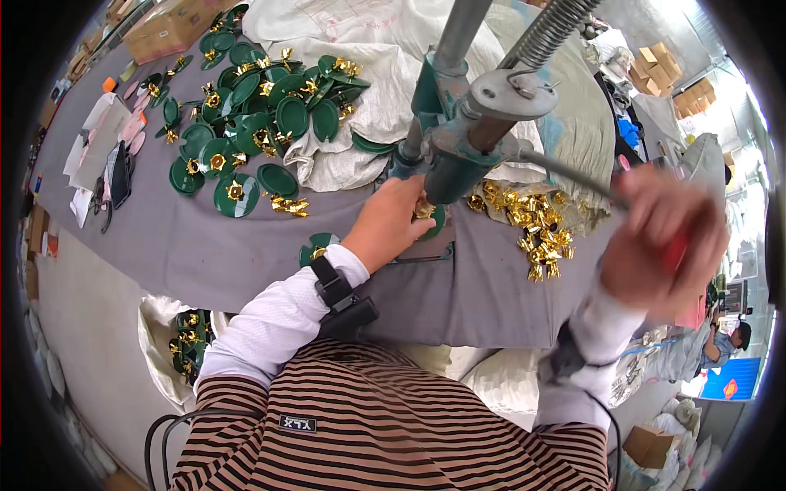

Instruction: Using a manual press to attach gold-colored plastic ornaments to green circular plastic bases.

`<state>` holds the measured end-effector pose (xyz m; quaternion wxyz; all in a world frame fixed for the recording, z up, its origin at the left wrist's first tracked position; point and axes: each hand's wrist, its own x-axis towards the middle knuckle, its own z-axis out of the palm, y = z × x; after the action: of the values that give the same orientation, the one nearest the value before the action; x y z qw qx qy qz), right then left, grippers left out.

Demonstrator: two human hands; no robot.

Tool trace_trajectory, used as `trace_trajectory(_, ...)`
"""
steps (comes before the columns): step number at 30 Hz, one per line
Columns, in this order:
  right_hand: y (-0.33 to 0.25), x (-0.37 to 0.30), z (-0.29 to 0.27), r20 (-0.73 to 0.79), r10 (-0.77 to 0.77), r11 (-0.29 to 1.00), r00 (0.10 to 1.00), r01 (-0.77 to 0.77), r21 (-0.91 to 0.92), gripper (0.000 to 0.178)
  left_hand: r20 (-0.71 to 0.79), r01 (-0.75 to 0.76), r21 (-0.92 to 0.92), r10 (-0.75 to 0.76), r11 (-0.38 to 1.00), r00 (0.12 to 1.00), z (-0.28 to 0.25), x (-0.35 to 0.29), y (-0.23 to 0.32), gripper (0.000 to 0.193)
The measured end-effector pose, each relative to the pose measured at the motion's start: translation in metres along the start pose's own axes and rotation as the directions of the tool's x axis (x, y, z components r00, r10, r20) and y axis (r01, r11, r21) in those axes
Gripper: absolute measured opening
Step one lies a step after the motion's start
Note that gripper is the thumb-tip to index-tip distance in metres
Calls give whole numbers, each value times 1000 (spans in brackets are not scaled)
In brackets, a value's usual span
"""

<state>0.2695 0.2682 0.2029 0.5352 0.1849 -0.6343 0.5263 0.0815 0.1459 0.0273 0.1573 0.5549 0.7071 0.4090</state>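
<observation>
l hand [391,221] is at the foot of the green press [454,168], mid-table, thumb & fingers closed round a gold fitting [423,209] right under the press head; fingertips beyond are partly hidden. green disc [437,222] sits just below the fitting, partly covered by thumb & press. r hand [665,245] is blurred but wrapped round the red grip [676,248] of the lever [573,174], out over the table's right side.

handling, my guess: disc looks like stiff, light, glossy plastic, so prob slippery; best held by the rim. fitting looks thin & light w/ petal-like tips that could bend or scratch; pinch it low on the sides, not by the tips, & mind fingers so close under the head. lever seems stiff metal, best held at its end.

rest of table [270,270]: green disc pile [291,117] w/ gold bits toward far left corner, loose gold fittings [536,221] right of press, another disc w/ fitting [306,248] by l wrist nearer the front edge, dark phone [120,176] near left edge.
</observation>
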Motion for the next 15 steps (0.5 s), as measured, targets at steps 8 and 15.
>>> trace_trajectory(8, 105, 114, 5, -234, 58, 869, 971, -164, -467, 38, -87, 142, -416, -194, 898, 977, -47, -27, -23, 52)
trace_trajectory(15, 105, 119, -27, 12, 317, 937, 948, -311, -160, 57, 278, 25, 313, -117, 949, 953, -133, -85, -33, 35)
